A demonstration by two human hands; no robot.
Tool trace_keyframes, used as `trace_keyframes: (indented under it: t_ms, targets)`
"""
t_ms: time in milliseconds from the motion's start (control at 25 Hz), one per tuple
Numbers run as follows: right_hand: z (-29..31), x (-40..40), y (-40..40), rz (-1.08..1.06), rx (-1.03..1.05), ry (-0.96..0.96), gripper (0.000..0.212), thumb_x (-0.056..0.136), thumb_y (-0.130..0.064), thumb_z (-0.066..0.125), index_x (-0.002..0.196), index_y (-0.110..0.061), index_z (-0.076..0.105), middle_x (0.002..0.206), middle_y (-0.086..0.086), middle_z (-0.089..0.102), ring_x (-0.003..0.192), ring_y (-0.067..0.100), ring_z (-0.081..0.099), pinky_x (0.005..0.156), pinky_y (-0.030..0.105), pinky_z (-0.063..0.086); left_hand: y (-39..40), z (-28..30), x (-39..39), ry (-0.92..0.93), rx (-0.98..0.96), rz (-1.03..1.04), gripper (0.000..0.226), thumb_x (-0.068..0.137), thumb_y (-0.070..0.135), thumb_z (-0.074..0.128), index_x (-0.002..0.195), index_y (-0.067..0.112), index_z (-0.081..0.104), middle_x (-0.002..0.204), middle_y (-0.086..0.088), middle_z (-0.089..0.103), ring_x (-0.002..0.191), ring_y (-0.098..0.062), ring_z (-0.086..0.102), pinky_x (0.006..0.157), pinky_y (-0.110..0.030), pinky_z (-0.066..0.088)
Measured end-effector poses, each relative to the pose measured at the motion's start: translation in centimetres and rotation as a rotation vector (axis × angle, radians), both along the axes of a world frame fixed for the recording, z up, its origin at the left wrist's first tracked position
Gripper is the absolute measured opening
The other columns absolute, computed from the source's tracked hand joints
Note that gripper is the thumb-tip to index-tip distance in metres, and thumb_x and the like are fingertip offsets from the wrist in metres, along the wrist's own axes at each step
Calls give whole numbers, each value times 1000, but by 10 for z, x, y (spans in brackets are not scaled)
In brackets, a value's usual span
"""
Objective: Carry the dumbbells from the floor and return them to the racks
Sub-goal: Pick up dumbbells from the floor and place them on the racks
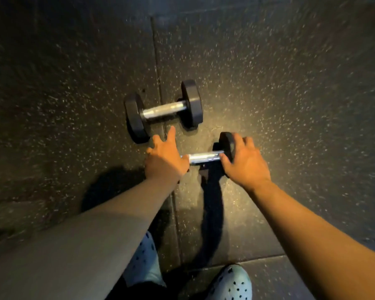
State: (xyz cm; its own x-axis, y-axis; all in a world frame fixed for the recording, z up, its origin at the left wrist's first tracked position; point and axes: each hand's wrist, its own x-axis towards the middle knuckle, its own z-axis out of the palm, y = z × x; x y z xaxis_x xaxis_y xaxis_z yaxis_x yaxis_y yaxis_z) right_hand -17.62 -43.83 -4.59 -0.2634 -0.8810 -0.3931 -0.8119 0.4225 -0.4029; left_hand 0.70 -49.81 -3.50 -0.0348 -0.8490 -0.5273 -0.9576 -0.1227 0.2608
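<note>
Two black dumbbells with chrome handles lie on the dark speckled floor. The far dumbbell [164,110] rests untouched, slightly tilted, across a floor seam. The near dumbbell [205,157] lies just below it. My right hand [246,162] is cupped over its right head, thumb by the handle and fingers curled over the top. My left hand [165,158] hovers over its left end with fingers spread and pointing forward; that left head is hidden under my palm. No rack is in view.
Rubber floor tiles [290,94] stretch all around, with a seam [158,79] running away from me. My two feet in light blue perforated clogs [232,284] stand at the bottom edge. My arms cast shadows on the floor below the near dumbbell.
</note>
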Motion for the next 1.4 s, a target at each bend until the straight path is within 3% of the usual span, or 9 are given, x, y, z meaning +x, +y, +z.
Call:
trace_keyframes:
  t_ms: [80,160,320,600,720,880,1000,1200,1400]
  targets:
    - [-38,2,-7,-27,32,-10,71,93,-39,58,152,-20,24,127,22,53,108,45,58,86,48,49,-5,-36,-1,29,20,113,92,90,42,68,159,29,10,148,-16,36,123,-44,50,94,-49,46]
    - [-61,4,-11,-117,23,-20,68,95,-33,58,151,-15,25,118,26,62,103,46,60,81,45,49,-10,-58,0,48,-7,228,87,90,35,70,158,22,18,140,-16,49,122,-41,53,92,-45,45]
    - [-74,8,-16,-265,-47,-33,36,98,-26,55,127,-10,41,100,25,66,88,46,63,67,42,46,-16,-76,-9,83,9,375,46,92,19,66,135,12,51,126,-15,62,119,-36,57,78,-38,43]
    - [-16,10,-14,-212,-121,-70,28,100,-26,51,122,-11,41,96,20,68,83,41,65,63,36,42,-17,-21,-5,150,-36,379,40,96,18,60,135,14,50,123,-14,63,116,-35,59,74,-35,41]
    - [51,11,-22,-228,-166,-79,29,101,-26,52,123,-11,42,100,20,69,86,41,66,63,32,37,-27,47,-3,181,-64,374,42,97,19,59,138,18,48,125,-15,63,112,-34,61,74,-34,42]
    - [154,23,-18,-236,-294,-94,30,100,-25,54,124,-13,42,94,17,70,79,39,67,60,35,43,-21,166,7,209,-120,346,48,100,21,55,145,21,38,123,-14,60,111,-34,59,73,-32,40]
    - [253,43,-4,-248,-361,-158,30,99,-26,55,123,-13,42,91,17,69,75,39,66,57,35,42,3,279,27,212,-207,350,52,100,23,55,148,20,35,124,-17,63,111,-37,60,82,-41,45]
    - [435,77,37,-178,-448,-197,42,98,-25,57,135,-13,41,95,19,71,79,40,66,59,32,36,58,467,62,235,-324,450,58,100,25,57,152,21,33,130,-17,62,117,-35,59,93,-41,44]
    - [569,105,68,-72,-591,-244,50,97,-29,57,143,-23,37,104,12,71,88,35,68,72,44,54,119,604,94,304,-490,592,58,100,27,59,152,22,34,131,-15,62,119,-32,59,94,-41,46]
